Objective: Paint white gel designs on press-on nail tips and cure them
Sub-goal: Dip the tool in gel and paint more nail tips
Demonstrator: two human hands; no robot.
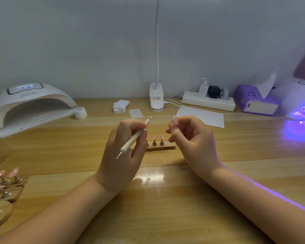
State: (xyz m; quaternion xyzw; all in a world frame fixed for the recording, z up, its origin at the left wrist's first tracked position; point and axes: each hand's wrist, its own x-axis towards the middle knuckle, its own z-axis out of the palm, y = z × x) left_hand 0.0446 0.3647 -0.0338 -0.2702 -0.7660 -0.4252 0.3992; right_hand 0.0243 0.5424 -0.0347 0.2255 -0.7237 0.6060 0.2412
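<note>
A person's two bare hands are raised above a wooden table (165, 217), seen from a head-worn camera looking down.

The left hand (123, 155) holds a slim white dotting pen (133, 138). The pen's long axis runs diagonally: one metal tip points up and to the right, away from the person, and the other points down and to the left, towards them. The fingers are curled round the middle of the shaft, with both ends sticking out clear of the hand.

The right hand (192, 141) pinches a pale pink nail tip (174, 122) between thumb and curled fingers. The nail tip stands above the fingertips, its free end pointing up, near the pen's upper tip but not touching it.

Behind and between the hands, a small wooden stand (163, 147) lies on the table with pink nail tips on little metal holders.

The table is light wood grain set against a plain pale wall. At far left sits a white curing lamp (30, 106) with a small white jar (80, 113) beside it. A clip lamp (156, 99), a power strip (208, 103), white wipes (121, 105) and a sheet of paper (202, 116) sit along the back. At far right a second curing lamp (299, 103) glows violet beside a purple tissue pack (255, 101). More nail stands (5, 184) lie at the left edge.
</note>
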